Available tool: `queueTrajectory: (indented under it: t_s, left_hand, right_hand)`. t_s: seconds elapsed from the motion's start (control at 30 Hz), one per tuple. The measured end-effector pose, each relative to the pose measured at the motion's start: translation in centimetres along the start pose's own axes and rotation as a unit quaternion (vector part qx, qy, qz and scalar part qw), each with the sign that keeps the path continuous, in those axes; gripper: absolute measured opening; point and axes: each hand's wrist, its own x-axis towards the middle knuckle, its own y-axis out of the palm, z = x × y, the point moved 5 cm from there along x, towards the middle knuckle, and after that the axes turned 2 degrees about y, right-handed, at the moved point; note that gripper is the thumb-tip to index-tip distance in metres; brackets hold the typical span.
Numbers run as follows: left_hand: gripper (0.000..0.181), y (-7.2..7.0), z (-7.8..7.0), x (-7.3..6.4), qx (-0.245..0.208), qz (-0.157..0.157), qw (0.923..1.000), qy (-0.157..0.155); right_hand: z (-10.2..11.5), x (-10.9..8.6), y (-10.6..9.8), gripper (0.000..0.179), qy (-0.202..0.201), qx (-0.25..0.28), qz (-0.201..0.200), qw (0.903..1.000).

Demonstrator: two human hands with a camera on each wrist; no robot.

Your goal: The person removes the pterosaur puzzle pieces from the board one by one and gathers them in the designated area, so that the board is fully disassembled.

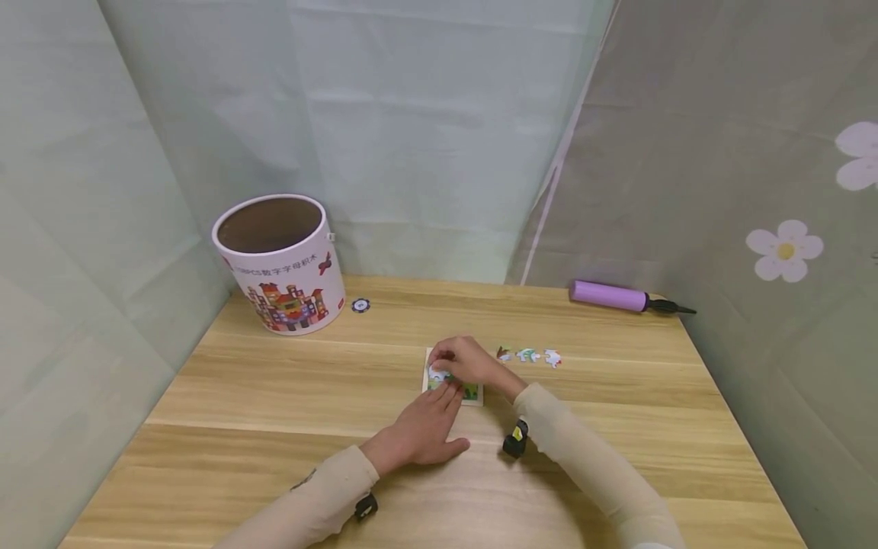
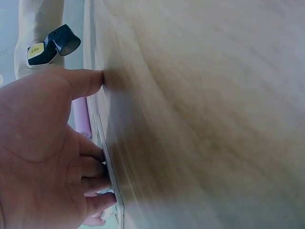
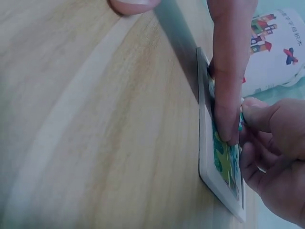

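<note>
Taking the puzzle board (image 3: 206, 157) as the centre of the clock, with twelve pointing away from the person, the board is lying flat on the table (image 1: 617, 457), its green picture partly showing inside a pale rim. The left hand (image 1: 427, 427) is resting at seven o'clock, its straight fingertips touching the board while its thumb is stretching out toward three, away from the other fingers, its tip meeting the table. The right hand (image 1: 469, 361) is slanting in from four o'clock above the board, its thumb and fingers drawn together and pinching a small white puzzle piece (image 1: 439, 374) over the board's ten o'clock part.

Between two and three o'clock, three loose pieces are lying in a row: a brown-and-white one (image 1: 504, 354) nearest the board, a green-and-white one (image 1: 527, 355) in the middle, and a white one with red (image 1: 552, 357) farthest out. Toward ten o'clock, a printed bucket (image 1: 291, 290) is standing upright, a round chip (image 1: 360, 305) lying just beside its base. At two o'clock, well apart from the board, a purple pump (image 1: 609, 296) is lying with its black nozzle pointing toward three.
</note>
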Motion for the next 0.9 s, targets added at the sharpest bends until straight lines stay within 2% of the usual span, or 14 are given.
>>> queueTrajectory:
  t_s: [0.37, 0.53, 0.63, 0.9]
  left_hand:
    - [0.082, 0.0, 0.0, -0.1, 0.007, 0.004, 1.0000, 0.000]
    - [0.082, -0.1, 0.0, -0.1, 0.005, 0.005, 1.0000, -0.002]
    - [0.082, -0.1, 0.0, 0.0, 0.005, 0.004, 1.0000, -0.002]
    - [0.082, -0.2, 0.0, -0.1, 0.001, -0.008, 1.0000, -0.002]
  right_hand:
    - [-0.2, -0.1, 0.1, 0.008, 0.016, 0.006, -0.015, 0.9997]
    - [-0.4, -0.3, -0.4, 0.010, 0.054, 0.014, -0.044, 0.9974]
    - [-0.6, -0.5, -1.1, 0.010, 0.063, 0.018, -0.054, 0.9964]
    - [-1.3, -2.2, -4.1, 0.008, 0.041, 0.002, -0.074, 0.9964]
